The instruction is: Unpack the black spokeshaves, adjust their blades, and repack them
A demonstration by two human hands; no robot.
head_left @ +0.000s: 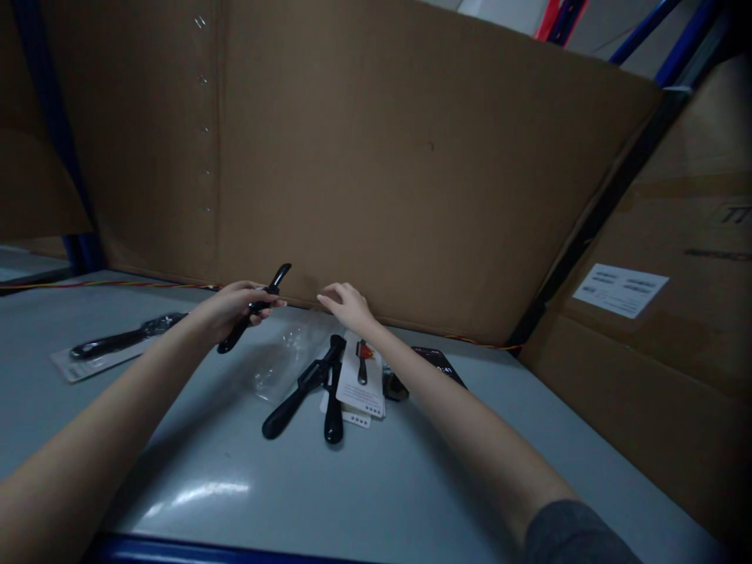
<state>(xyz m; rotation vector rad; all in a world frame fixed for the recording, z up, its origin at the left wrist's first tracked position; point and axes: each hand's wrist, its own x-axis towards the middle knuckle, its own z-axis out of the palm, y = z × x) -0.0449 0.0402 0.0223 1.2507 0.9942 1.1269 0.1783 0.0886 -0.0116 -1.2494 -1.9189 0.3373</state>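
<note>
My left hand (pixel 242 305) is closed around a black-handled tool (pixel 235 333), its slim end sticking up past the fingers. To the right, my right hand (pixel 348 307) hovers near the cardboard with bent fingers slightly apart and nothing visible in them. Below and between the hands lies a clear plastic wrapper (pixel 276 364). Two more black-handled tools, one slanted (pixel 287 411) and one nearly upright in view (pixel 333 407), lie with their upper ends together. Beside them is a white printed card (pixel 352 384) picturing a handled tool, overlapping another card.
At the left lies a packaged black tool (pixel 111 343). A phone (pixel 438 362) and a small dark object (pixel 395 385) are partly behind my right forearm. Tall cardboard (pixel 376 172) backs the grey table (pixel 282 493); a carton (pixel 646 368) stands at the right. Red and yellow wires (pixel 146 283) run along the back.
</note>
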